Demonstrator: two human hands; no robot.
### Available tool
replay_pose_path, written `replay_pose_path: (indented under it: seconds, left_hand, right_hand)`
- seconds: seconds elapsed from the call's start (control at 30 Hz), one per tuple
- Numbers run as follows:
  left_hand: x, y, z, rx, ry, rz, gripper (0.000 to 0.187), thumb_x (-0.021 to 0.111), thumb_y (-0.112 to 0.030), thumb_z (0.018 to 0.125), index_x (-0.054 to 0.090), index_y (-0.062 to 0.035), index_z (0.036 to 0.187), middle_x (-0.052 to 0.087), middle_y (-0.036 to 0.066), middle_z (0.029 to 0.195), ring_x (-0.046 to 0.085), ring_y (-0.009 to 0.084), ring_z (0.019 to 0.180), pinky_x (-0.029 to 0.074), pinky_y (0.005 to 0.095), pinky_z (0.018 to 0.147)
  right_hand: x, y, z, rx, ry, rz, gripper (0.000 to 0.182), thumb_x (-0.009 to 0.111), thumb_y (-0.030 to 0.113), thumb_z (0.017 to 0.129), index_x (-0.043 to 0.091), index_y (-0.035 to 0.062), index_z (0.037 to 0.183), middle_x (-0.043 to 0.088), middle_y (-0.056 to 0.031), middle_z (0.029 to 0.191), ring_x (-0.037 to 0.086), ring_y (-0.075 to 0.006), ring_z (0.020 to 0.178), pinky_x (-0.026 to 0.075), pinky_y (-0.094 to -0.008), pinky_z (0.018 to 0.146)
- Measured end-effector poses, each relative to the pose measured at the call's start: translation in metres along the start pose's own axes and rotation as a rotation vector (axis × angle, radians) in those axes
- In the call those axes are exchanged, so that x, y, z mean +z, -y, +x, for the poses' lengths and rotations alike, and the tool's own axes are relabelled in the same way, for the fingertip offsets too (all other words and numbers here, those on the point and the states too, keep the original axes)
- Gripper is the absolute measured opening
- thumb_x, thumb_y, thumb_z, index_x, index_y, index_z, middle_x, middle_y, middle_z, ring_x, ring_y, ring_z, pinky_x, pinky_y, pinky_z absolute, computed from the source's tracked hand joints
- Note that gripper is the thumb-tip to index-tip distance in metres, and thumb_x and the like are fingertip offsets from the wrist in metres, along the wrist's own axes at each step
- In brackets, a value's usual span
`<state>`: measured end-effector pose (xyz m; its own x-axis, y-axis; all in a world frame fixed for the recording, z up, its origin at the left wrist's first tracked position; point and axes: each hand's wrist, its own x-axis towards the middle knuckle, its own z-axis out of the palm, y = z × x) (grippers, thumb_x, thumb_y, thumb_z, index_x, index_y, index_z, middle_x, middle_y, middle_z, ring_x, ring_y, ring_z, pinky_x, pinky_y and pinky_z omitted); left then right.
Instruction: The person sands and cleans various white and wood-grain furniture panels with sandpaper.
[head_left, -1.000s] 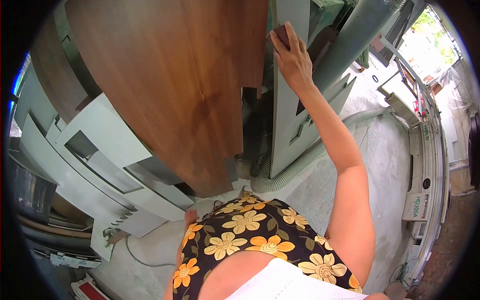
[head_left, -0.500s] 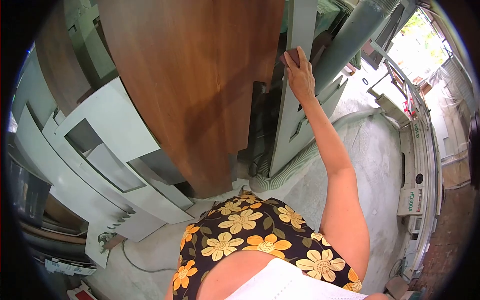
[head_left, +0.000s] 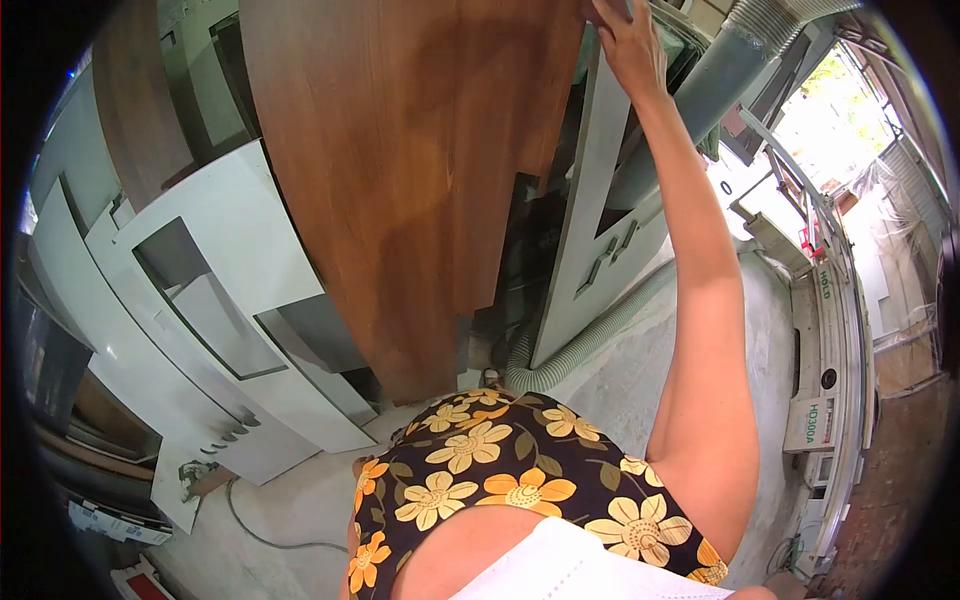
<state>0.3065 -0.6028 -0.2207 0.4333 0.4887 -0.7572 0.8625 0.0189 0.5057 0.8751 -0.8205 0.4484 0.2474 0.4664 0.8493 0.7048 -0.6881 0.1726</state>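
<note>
Stretched up to the top edge of the view, my right hand (head_left: 634, 55) has its fingers closed around a small reddish-brown sanding block (head_left: 607, 12), partly cut off by the frame. The hand is at the upper part of a tall pale grey panel (head_left: 588, 185) with rectangular cut-outs, which stands on edge. Left of it leans a large brown wooden panel (head_left: 390, 160), with a shadow across its face. My left hand is out of view.
White panels with cut-outs (head_left: 235, 235) lean at the left. A grey duct (head_left: 735, 60) rises behind the pale panel, and a ribbed hose (head_left: 590, 355) runs along the floor. A long machine (head_left: 815, 420) stands at the right. A cable (head_left: 270, 540) lies on the floor.
My right hand has moved upward and slightly right along the pale panel's edge with the sanding block. The camera view has shifted a little.
</note>
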Motion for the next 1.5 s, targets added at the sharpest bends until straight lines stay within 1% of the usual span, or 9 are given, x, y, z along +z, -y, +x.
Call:
replay_pose_path:
  seconds: [0.2,0.37,0.5,0.67,0.83,1.1,1.2,1.4,1.5]
  left_hand:
    - [0.015,-0.005,-0.003,-0.015,-0.014,-0.01,0.03,0.058,-0.031,0.08,0.063,-0.003,0.086,0.063,0.01,0.068,0.061,0.0225,0.059,0.048,0.0339,0.055]
    - [0.023,-0.012,-0.007,-0.028,-0.023,-0.013,0.029,0.058,-0.031,0.08,0.064,-0.0037,0.086,0.062,0.009,0.067,0.061,0.0214,0.059,0.048,0.0337,0.054]
    - [0.026,-0.02,-0.009,-0.033,-0.038,-0.035,0.028,0.058,-0.031,0.08,0.064,-0.0043,0.086,0.062,0.008,0.067,0.06,0.0206,0.058,0.048,0.0334,0.053]
    - [0.018,-0.027,-0.004,-0.001,-0.048,-0.063,0.027,0.058,-0.031,0.081,0.064,-0.005,0.085,0.062,0.007,0.066,0.06,0.0196,0.058,0.047,0.0332,0.053]
    - [-0.005,-0.06,0.051,0.373,-0.049,-0.451,0.026,0.058,-0.031,0.081,0.064,-0.0058,0.085,0.062,0.006,0.066,0.059,0.0186,0.058,0.047,0.0329,0.052]
    - [-0.092,-0.457,-0.103,0.816,-0.341,-0.508,0.027,0.053,-0.016,0.09,0.056,0.0003,0.111,0.06,0.003,0.085,0.052,0.0058,0.064,0.039,0.0179,0.053]
    - [-0.097,-0.587,-0.196,1.107,-0.436,-0.237,0.031,0.051,-0.016,0.091,0.054,0.0026,0.116,0.063,0.008,0.1,0.059,0.0123,0.084,0.043,0.021,0.067]
    - [-0.041,-0.747,-0.28,1.58,-0.382,-0.263,0.044,0.054,-0.018,0.09,0.04,0.0033,0.127,0.058,0.013,0.109,0.058,0.0159,0.092,0.044,0.0276,0.083]
    - [-0.009,-0.785,-0.28,1.667,-0.462,-0.259,0.055,0.058,-0.023,0.088,0.033,0.0039,0.13,0.056,0.014,0.111,0.056,0.0163,0.092,0.044,0.028,0.083]
  right_hand:
    - [0.015,-0.008,0.013,0.062,0.05,-0.089,0.047,0.063,0.009,0.077,0.053,0.0157,0.122,0.038,-0.0195,0.131,0.043,-0.0353,0.118,0.042,-0.0432,0.093]
    - [0.028,-0.006,-0.073,0.159,0.279,-0.062,0.04,0.055,0.017,0.083,0.053,0.0319,0.12,0.047,-0.0169,0.107,0.061,-0.0366,0.086,0.052,-0.0465,0.069]
    - [0.037,0.003,-0.183,0.166,0.43,0.114,0.042,0.057,0.015,0.082,0.054,0.0289,0.121,0.048,-0.0157,0.098,0.061,-0.0364,0.072,0.052,-0.0449,0.061]
    - [0.027,-0.01,-0.156,0.186,0.449,0.195,0.045,0.059,0.014,0.08,0.052,0.0272,0.123,0.05,-0.013,0.096,0.06,-0.0337,0.077,0.051,-0.0431,0.064]
    - [0.036,-0.008,-0.17,0.279,0.388,0.297,0.043,0.059,0.013,0.081,0.053,0.0252,0.122,0.05,-0.0144,0.093,0.059,-0.0357,0.075,0.05,-0.0443,0.063]
    - [0.028,-0.008,-0.26,0.489,0.469,0.785,0.045,0.06,0.01,0.081,0.054,0.0195,0.124,0.051,-0.0137,0.094,0.058,-0.0286,0.088,0.045,-0.0356,0.079]
    - [0.028,-0.041,-0.226,0.479,-0.022,0.89,0.043,0.059,0.013,0.081,0.054,0.0106,0.123,0.057,-0.0125,0.103,0.057,-0.0236,0.088,0.044,-0.03,0.083]
    - [0.047,-0.113,-0.141,0.925,-0.361,1.334,0.044,0.06,0.016,0.083,0.051,0.0011,0.123,0.059,-0.008,0.111,0.057,-0.0148,0.092,0.045,-0.0262,0.081]
    - [0.088,-0.139,-0.105,0.852,-0.402,1.359,0.044,0.064,0.018,0.079,0.054,0.0066,0.12,0.055,-0.0131,0.114,0.052,-0.0267,0.104,0.044,-0.0345,0.086]
